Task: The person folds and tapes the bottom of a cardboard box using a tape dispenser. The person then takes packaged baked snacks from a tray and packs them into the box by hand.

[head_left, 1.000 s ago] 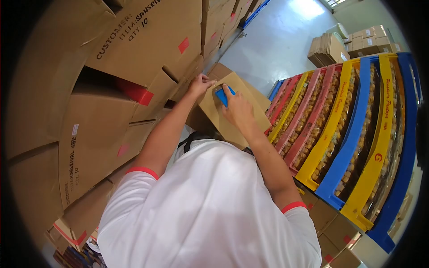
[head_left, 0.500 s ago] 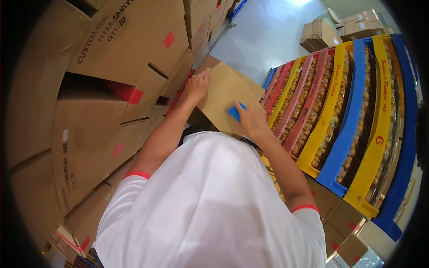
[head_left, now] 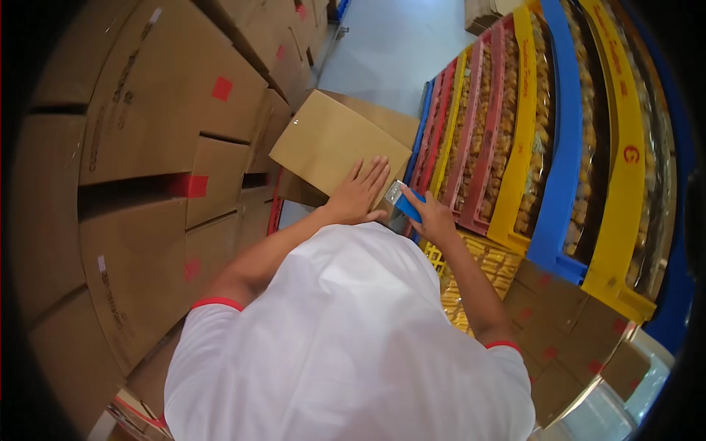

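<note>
My left hand (head_left: pixel 360 192) lies with its fingers spread on the top face of a brown cardboard box (head_left: pixel 334 140), near the edge closest to me. Wrapped in my right hand (head_left: pixel 434 219) is a blue handheld tool (head_left: pixel 409 203) with a metallic end. That end is at the right corner of the box, beside my left fingertips; whether it touches the cardboard cannot be told. Another cardboard piece (head_left: pixel 390 119) shows behind the box.
Stacked cartons (head_left: pixel 147 110) with red tape form a wall on the left. Colourful crates (head_left: pixel 529 140) of packed food are piled on the right. A yellow crate (head_left: pixel 478 275) stands near my right forearm, with more cartons (head_left: pixel 551 323) behind it. Pale floor (head_left: pixel 382 51) shows ahead.
My left hand has moved from the far left edge of the box to its near side, fingers now spread. The blue tool in my right hand has moved right, to the box's corner. The view has shifted.
</note>
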Demonstrator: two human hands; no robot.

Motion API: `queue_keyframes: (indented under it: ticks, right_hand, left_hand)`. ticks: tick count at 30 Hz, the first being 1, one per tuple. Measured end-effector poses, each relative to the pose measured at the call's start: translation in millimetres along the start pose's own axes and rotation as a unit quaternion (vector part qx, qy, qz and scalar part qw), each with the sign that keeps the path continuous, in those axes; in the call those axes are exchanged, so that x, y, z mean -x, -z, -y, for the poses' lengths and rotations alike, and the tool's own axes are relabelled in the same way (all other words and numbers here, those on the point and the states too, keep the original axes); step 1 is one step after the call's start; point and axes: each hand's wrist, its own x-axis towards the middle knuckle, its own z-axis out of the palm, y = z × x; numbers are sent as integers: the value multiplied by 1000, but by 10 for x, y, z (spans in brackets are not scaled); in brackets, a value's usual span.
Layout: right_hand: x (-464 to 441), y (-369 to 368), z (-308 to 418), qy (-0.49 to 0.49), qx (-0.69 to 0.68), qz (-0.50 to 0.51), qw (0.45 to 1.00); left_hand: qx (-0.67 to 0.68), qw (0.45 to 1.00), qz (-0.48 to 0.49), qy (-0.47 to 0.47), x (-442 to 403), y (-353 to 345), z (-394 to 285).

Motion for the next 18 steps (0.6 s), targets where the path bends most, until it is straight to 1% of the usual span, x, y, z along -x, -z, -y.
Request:
queue_keyframes:
  ticks: [2,3,4,5,7,10,11,12,13,14,16,17,18]
  right_hand:
    - [-12,64,29,-25,2,8,1000]
    - [-12,146,44,-34,12,20,999]
    - [7,280,90,-40,8,40,998]
    - [70,488,155,-46,3,39,998]
    - [235,800,288,-83,6,105,991]
    - [355,792,239,-81,30,101,991]
    - [324,654,190,-88,30,97,991]
    - [217,365,142,-85,65,85,991]
    - [91,142,131,-83,98,74,989]
    - [-56,35,181,-89,94,69,989]
    - [-322,-124,253,-107,91,102,985]
    - [-379,-306,153,-111,89,98,985]
    - [-443,-554,21,-70,179,170,966]
  left_hand:
    - [-20,999,-31,-22,-46,-53,-101]
    - [-15,999,-25,-26,-52,-99,-125]
    - [-36,999,-33,-11,-47,-138,-135]
    - [-59,997,-40,2,-50,-155,-137]
    - [-56,998,-27,1,-27,-153,-163]
    - [-92,996,-15,-15,-36,-103,-227]
    - [-107,994,4,-29,-48,-82,-266]
    - [-123,991,22,-43,-70,-72,-302]
    - [-126,990,25,-50,-94,-105,-315]
    - [-138,988,20,-60,-110,-158,-312]
    - [-153,985,19,-76,-131,-179,-318]
    - [-179,980,38,-77,-153,-170,-328]
    - [-206,974,54,-79,-197,-157,-336]
